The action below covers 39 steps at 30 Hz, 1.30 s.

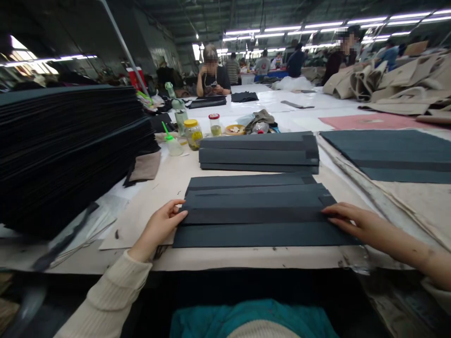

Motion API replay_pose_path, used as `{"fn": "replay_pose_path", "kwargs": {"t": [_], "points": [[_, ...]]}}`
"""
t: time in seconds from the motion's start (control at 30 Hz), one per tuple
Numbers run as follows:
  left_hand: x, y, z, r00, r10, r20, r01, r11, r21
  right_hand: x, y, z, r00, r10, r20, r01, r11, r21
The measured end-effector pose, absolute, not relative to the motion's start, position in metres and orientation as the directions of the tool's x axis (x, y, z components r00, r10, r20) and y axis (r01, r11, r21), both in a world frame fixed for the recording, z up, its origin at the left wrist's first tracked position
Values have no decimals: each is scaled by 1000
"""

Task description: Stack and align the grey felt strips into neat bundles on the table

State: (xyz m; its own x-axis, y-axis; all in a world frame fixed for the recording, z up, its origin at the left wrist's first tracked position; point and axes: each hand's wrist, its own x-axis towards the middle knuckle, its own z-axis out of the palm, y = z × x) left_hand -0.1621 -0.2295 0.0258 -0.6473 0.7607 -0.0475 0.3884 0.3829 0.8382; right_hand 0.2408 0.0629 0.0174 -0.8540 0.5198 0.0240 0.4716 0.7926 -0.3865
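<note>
A dark blue-grey fabric panel [253, 199] lies flat on the table in front of me, with a blackish band running across it and a plain strip along its near side. At its left edge, my left hand [164, 225] holds the fabric between thumb and fingers. My right hand [347, 218] grips the opposite edge near the end of the dark band, its fingertips partly hidden from me. Just beyond lies a stack of similar folded dark panels [259, 152].
A tall pile of dark fabric [70, 155] rises at the left. Behind the panels stand a yellow-lidded jar [192, 135], a red-lidded jar [214, 126] and a green-tipped squeeze bottle [174, 144]. Another dark panel [398, 152] lies at right. A person [213, 75] sits across the table.
</note>
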Motion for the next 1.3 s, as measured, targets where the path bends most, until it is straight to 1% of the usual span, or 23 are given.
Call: {"fn": "replay_pose_path", "kwargs": {"t": [0.17,0.37,0.47,0.53,0.6,0.63,0.67,0.73,0.8,0.83,0.9,1.03,1.1,1.2,1.3], "points": [[-167,-229,17,-644,765,-12,453,394,800,241,64,14,-840,540,45,477,776,-412],[-168,-228,11,-637,771,14,536,430,727,237,60,15,-851,522,56,467,802,-373],[-171,-233,11,-618,786,18,624,476,620,236,58,15,-856,510,90,455,824,-339],[-177,-239,14,-602,798,29,699,510,501,237,56,17,-863,495,101,442,837,-323],[-183,-241,19,-584,807,87,776,524,351,240,55,22,-878,469,95,420,850,-319],[-184,-239,22,-555,819,146,817,503,283,242,54,26,-879,467,101,418,854,-312],[-183,-235,25,-494,842,216,863,446,236,243,53,29,-871,476,120,427,855,-295],[-172,-222,30,-306,892,332,950,265,163,246,51,35,-839,512,186,468,852,-233],[-154,-208,32,-93,920,380,994,63,89,246,46,37,-804,539,252,515,843,-158],[-143,-202,30,-11,927,376,999,-9,52,245,42,35,-798,540,268,527,841,-125],[-127,-194,21,89,940,330,996,-88,-20,242,35,26,-805,534,258,533,842,-78],[-122,-195,-7,136,971,196,987,-116,-112,238,26,3,-832,542,117,538,840,-71],[-129,-198,-18,130,979,156,987,-112,-117,238,26,-5,-833,550,65,545,834,-84],[-144,-205,-26,104,988,112,992,-95,-84,240,27,-7,-831,553,52,546,831,-110],[-165,-220,-31,14,998,60,999,-11,-40,242,32,0,-832,554,35,542,824,-167]]}}
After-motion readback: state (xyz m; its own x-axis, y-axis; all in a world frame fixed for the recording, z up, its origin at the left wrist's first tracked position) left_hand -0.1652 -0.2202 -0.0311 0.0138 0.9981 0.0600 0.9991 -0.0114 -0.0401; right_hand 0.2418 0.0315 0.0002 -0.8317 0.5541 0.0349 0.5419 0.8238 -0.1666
